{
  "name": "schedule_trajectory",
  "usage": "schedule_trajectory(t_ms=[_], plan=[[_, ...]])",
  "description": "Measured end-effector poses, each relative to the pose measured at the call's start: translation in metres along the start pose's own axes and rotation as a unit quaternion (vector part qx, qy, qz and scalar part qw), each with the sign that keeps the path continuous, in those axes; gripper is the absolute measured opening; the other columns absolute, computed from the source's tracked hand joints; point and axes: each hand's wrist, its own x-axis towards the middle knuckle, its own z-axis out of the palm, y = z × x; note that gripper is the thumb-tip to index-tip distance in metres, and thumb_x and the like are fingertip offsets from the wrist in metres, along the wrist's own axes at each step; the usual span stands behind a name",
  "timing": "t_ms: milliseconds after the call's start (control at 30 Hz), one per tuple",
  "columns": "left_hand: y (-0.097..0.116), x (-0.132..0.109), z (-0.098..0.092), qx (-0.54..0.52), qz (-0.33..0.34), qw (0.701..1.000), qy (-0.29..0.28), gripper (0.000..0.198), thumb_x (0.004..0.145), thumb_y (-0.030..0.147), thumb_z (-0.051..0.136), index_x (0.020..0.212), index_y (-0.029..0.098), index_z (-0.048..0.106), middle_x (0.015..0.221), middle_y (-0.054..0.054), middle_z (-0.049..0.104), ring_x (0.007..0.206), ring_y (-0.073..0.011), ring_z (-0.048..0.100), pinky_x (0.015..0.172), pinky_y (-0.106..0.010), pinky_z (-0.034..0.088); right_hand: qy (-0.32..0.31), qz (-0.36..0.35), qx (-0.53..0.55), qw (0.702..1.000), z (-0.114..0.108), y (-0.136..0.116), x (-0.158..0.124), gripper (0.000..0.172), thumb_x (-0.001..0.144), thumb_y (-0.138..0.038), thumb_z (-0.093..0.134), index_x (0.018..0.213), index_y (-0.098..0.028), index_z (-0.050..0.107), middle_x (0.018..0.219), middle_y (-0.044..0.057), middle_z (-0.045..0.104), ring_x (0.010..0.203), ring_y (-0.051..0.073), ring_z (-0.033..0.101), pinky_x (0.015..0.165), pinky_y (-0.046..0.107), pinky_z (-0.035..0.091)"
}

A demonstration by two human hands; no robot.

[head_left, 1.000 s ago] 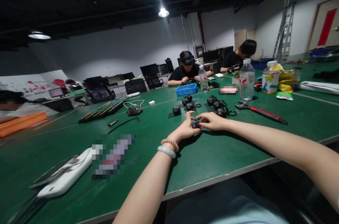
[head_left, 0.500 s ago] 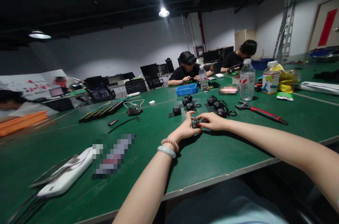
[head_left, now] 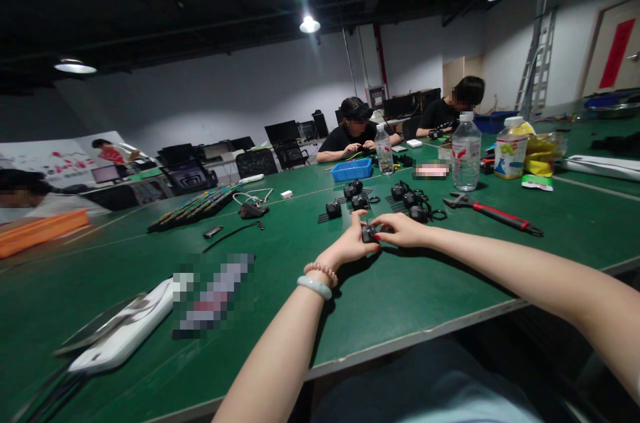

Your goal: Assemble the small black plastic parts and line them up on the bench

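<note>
Between my two hands is a small black part (head_left: 369,233), blocky like a cable gland or nut fitting; its exact kind is too small to tell. My left hand (head_left: 353,241) is closed around its left side, thumb toward me. From the right, the fingertips of my right hand (head_left: 399,231) pinch it. Just beyond the hands lie similar black fittings, one (head_left: 333,209) on the left and another (head_left: 419,213) on the right among black rings. An adjustable wrench (head_left: 493,215) with red and black handles rests to the right of them.
Farther off on the green table (head_left: 280,316) stand a blue bin (head_left: 351,169), a water bottle (head_left: 466,153) and a juice bottle (head_left: 510,149). A white power strip (head_left: 130,326) lies at the near left, a cable bundle (head_left: 197,206) behind it. Two co-workers sit across the table.
My hands and the black part stay almost exactly in place. In the far left background, a person in red has straightened up or come into fuller view.
</note>
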Motion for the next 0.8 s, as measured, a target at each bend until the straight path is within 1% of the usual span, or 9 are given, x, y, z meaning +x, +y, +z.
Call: schedule_trajectory(t_ms=[200, 467, 800], plan=[[-0.0002, 0.0003, 0.0006, -0.01, 0.003, 1.0, 0.002, 0.069, 0.059, 0.019, 0.059, 0.115, 0.02, 0.018, 0.093, -0.003, 0.043, 0.071, -0.01, 0.049, 0.066, -0.026, 0.042, 0.002, -0.003, -0.008, 1.0, 0.0002, -0.0004, 0.0001, 0.032, 0.071, -0.024, 0.052, 0.102, -0.016, 0.054, 0.091, 0.006, 0.061, 0.077, 0.014, 0.056, 0.07, 0.026, 0.042], [-0.0018, 0.0008, 0.0007, 0.002, 0.013, 1.0, 0.0, 0.068, 0.06, 0.021, 0.058, 0.115, 0.019, 0.018, 0.093, -0.003, 0.044, 0.072, -0.0107, 0.049, 0.067, -0.026, 0.042, 0.0, 0.004, -0.019, 1.0, 0.0007, -0.0012, -0.0001, 0.032, 0.071, -0.027, 0.052, 0.102, -0.016, 0.054, 0.092, 0.006, 0.061, 0.078, 0.015, 0.056, 0.07, 0.026, 0.041], [-0.0008, 0.0003, 0.0003, 0.0, 0.007, 1.0, 0.003, 0.069, 0.059, 0.021, 0.059, 0.115, 0.019, 0.018, 0.093, -0.004, 0.044, 0.072, -0.0106, 0.05, 0.068, -0.027, 0.042, 0.003, 0.003, -0.017, 1.0, -0.0002, -0.0015, 0.0003, 0.032, 0.071, -0.026, 0.052, 0.101, -0.016, 0.055, 0.091, 0.006, 0.061, 0.077, 0.015, 0.056, 0.07, 0.026, 0.041]])
